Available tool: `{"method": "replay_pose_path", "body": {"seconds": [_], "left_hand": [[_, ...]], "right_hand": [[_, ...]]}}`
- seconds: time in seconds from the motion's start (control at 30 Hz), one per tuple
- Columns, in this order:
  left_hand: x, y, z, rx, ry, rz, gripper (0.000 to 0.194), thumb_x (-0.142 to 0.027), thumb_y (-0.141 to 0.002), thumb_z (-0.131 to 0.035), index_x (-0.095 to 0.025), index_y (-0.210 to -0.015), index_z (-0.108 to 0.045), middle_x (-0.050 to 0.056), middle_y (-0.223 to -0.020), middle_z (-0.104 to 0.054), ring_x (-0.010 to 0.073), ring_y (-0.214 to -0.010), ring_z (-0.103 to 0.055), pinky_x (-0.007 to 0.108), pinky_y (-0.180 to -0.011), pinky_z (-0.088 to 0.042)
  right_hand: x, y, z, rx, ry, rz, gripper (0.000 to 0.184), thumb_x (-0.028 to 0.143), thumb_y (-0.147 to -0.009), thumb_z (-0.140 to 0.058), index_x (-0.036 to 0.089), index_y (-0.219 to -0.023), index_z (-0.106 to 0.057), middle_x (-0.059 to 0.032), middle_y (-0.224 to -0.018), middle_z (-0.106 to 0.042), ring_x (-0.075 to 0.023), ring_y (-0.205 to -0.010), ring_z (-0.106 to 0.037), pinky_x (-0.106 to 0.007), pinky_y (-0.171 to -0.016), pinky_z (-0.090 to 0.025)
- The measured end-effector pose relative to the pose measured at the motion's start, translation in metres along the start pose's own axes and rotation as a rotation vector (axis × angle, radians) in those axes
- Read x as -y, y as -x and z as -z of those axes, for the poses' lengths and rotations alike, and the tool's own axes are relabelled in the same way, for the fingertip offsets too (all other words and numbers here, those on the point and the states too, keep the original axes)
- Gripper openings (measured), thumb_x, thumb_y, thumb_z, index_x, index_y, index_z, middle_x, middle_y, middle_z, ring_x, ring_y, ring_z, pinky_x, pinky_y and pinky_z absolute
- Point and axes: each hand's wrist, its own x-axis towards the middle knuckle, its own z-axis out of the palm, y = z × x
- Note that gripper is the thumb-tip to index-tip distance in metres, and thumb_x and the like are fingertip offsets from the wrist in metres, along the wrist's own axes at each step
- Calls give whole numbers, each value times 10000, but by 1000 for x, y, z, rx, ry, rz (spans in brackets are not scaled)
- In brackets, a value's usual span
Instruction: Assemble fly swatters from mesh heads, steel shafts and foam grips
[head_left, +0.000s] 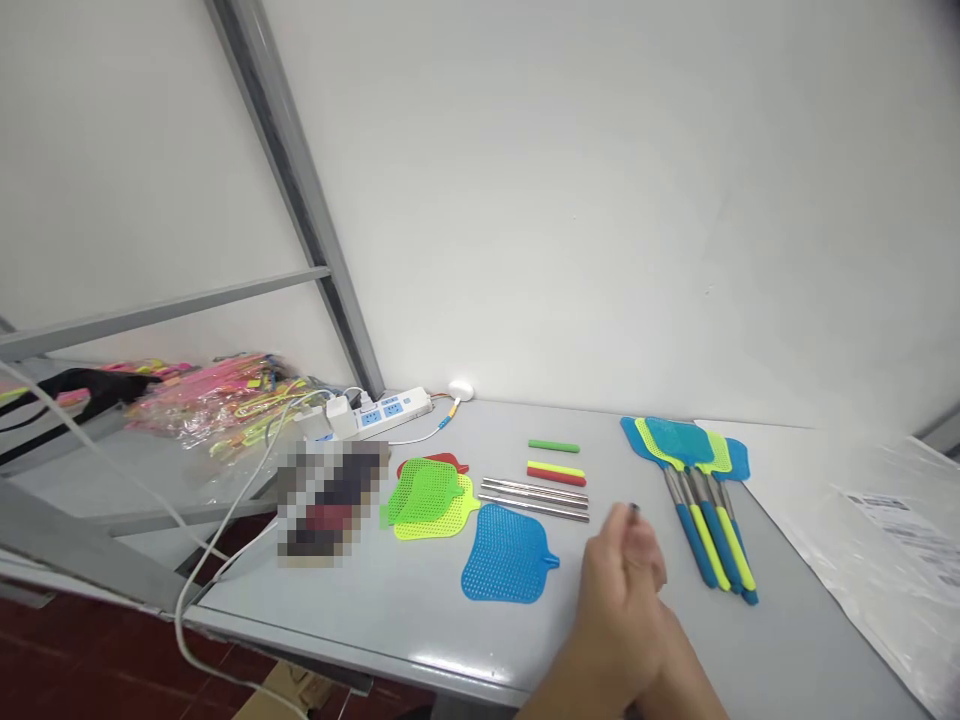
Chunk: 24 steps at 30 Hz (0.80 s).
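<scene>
My left hand (609, 600) and my right hand (646, 565) are closed together above the front of the grey table, one wrapped against the other. A small dark tip shows at the top of the fingers; what it belongs to is hidden. To their left lies a blue fly swatter head (506, 555). Farther left, a green swatter head (426, 490) overlaps a yellow one (450, 518) and a red one (452, 461). Several thin metal rods (534, 497) lie behind the blue head. Beyond them are a green handle grip (553, 446), a yellow one (551, 467) and a red one (559, 476).
Assembled blue and yellow fly swatters (709, 515) lie fanned on the right, beside a white plastic sheet (862, 520). A power strip (382, 412) with cables stands at the back left. Bagged colourful items (225, 400) fill the left shelf, past a metal post (300, 190).
</scene>
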Motion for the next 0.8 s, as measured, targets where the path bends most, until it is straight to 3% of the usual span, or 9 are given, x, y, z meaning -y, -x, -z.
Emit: {"method": "replay_pose_path", "body": {"seconds": [0.07, 0.17, 0.3, 0.47, 0.53, 0.63, 0.8], "left_hand": [[-15, -13, 7, -194, 330, 48, 455, -580, -965, -301, -213, -701, -355, -64, -534, -329, 93, -472, -320, 256, -554, -379], [-38, -33, 26, -258, 554, 35, 412, -524, -972, -371, -199, -722, -414, -48, -565, -410, 100, -528, -399, 294, -670, -466], [-58, -50, 56, -175, 758, 104, 382, -519, -958, -421, -199, -750, -427, -49, -618, -418, 91, -534, -407, 306, -697, -481], [-74, -62, 79, -314, 941, 97, 310, -392, -990, -427, -191, -753, -427, -71, -601, -287, 60, -477, -296, 218, -570, -427], [-79, -67, 84, -347, 964, 74, 306, -362, -999, -411, -186, -750, -425, -72, -599, -263, 54, -464, -274, 195, -520, -387], [-83, -73, 86, -362, 959, 55, 309, -351, -1006, -394, -181, -750, -427, -72, -592, -248, 52, -450, -259, 188, -485, -356], [-74, -75, 69, -383, 1024, 94, 318, -303, -1016, -377, -170, -730, -419, -73, -582, -234, 44, -437, -241, 175, -468, -329]], "right_hand": [[-2, 3, 5, 35, 43, -18, 281, 418, -920, -552, 170, -1017, -641, -33, -988, -656, -188, -839, -631, -314, -730, -535], [5, 4, 6, 99, 103, -25, 333, 493, -927, -473, 196, -862, -610, 15, -672, -588, -141, -583, -538, -239, -537, -436], [31, -4, -7, 99, 186, -26, 335, 490, -967, -366, 220, -933, -562, 41, -608, -483, -131, -537, -441, -231, -508, -355], [55, -20, -23, -18, 222, 16, 268, 454, -949, -452, 220, -855, -541, 56, -586, -449, -116, -511, -403, -224, -488, -315], [60, -23, -24, -46, 212, 74, 252, 415, -957, -455, 217, -826, -539, 51, -601, -460, -112, -532, -416, -221, -509, -321], [62, -27, -23, 10, 186, 163, 233, 352, -971, -436, 211, -807, -523, 38, -652, -482, -110, -585, -433, -219, -551, -335], [53, -32, -6, 64, 192, 296, 282, 274, -949, -476, 208, -688, -392, 54, -611, -359, -95, -546, -339, -227, -518, -270]]}}
